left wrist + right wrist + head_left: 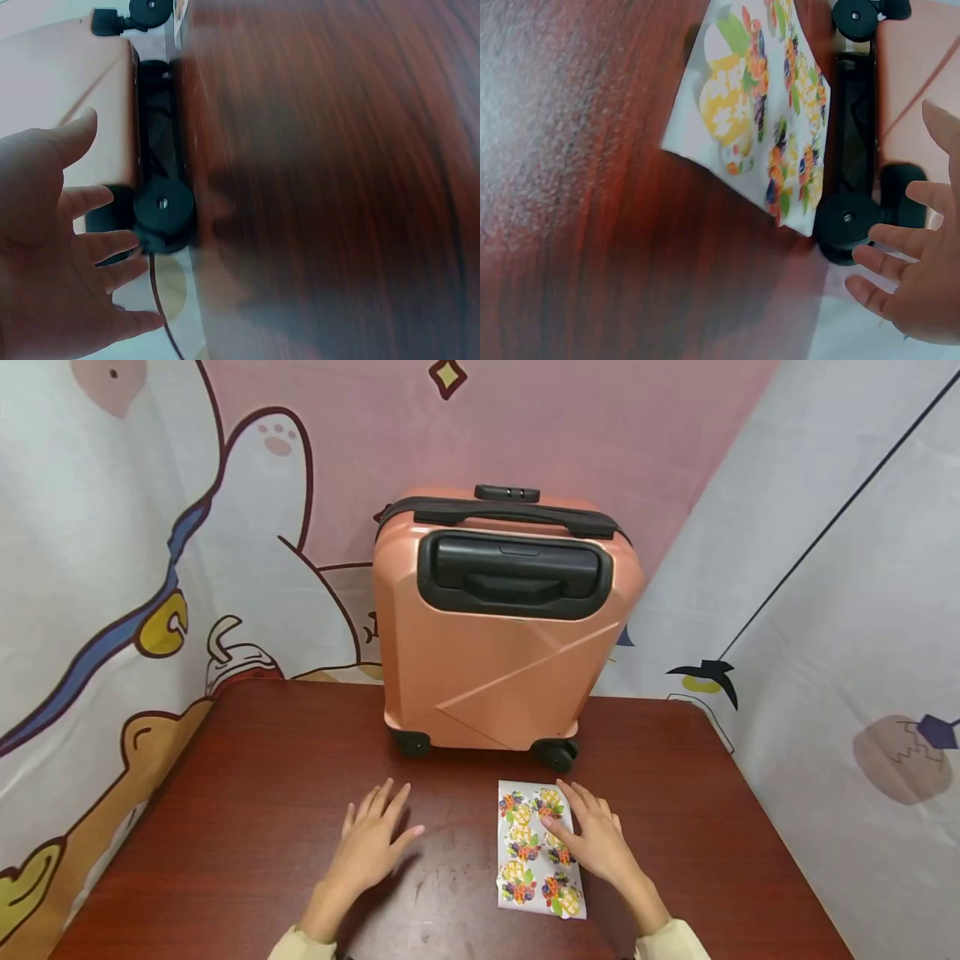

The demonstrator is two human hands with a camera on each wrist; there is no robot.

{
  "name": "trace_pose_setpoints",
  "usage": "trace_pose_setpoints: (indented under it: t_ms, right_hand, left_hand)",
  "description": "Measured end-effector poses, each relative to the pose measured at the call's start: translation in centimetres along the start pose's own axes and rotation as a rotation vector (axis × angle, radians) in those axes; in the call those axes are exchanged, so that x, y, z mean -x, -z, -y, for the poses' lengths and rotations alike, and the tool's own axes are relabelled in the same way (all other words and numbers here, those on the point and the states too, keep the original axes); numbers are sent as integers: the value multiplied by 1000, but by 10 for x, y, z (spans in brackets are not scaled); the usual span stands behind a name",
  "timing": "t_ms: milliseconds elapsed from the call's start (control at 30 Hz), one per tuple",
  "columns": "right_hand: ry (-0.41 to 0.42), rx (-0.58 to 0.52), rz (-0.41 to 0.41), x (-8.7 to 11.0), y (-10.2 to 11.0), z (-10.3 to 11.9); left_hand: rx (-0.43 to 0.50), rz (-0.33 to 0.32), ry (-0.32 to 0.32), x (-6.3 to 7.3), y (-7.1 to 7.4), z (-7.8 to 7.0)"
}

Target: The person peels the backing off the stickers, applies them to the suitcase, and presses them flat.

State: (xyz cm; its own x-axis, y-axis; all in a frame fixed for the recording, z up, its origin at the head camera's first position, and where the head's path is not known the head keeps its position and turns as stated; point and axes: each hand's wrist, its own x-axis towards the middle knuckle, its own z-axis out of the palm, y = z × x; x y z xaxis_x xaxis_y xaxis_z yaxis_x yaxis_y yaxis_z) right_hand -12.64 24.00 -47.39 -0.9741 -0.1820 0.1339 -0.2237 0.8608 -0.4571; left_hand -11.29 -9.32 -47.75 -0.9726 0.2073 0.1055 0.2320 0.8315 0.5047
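Note:
A sheet of fruit stickers [528, 852], white with colourful fruit clusters, lies on the dark red table in front of the suitcase. My right hand [596, 839] is over the sheet's right edge with fingers spread; in the right wrist view the sticker sheet [769, 112] lies apart from the right hand [922, 255]. To the left, my left hand [367, 843] hovers over bare tabletop, fingers spread and holding nothing. Behind both hands stands an upright orange suitcase [495, 668], its black handle side facing me. The left wrist view shows the left hand [67, 255] with fingers extended.
The suitcase's black wheels [557, 754] stand on the wooden table [247, 827] near its back edge. Cloth with cartoon prints [270, 527] hangs behind and along both sides.

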Motion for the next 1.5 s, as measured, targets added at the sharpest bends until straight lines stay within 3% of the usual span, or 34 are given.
trace_pose_setpoints:
  t_ms: [367,733,1133,1500]
  right_hand:
    - [-237,-359,88,-7,-6,-21]
    - [-354,-556,93,-12,-5,-33]
    - [-360,-595,94,-14,-9,-38]
    - [-379,-604,101,-17,-10,-38]
  left_hand:
    - [309,67,-72,-21,-26,-23]
    - [467,162,-49,-42,-50,-43]
    - [569,219,17,-60,-63,-59]
    - [599,237,67,-73,-75,-77]
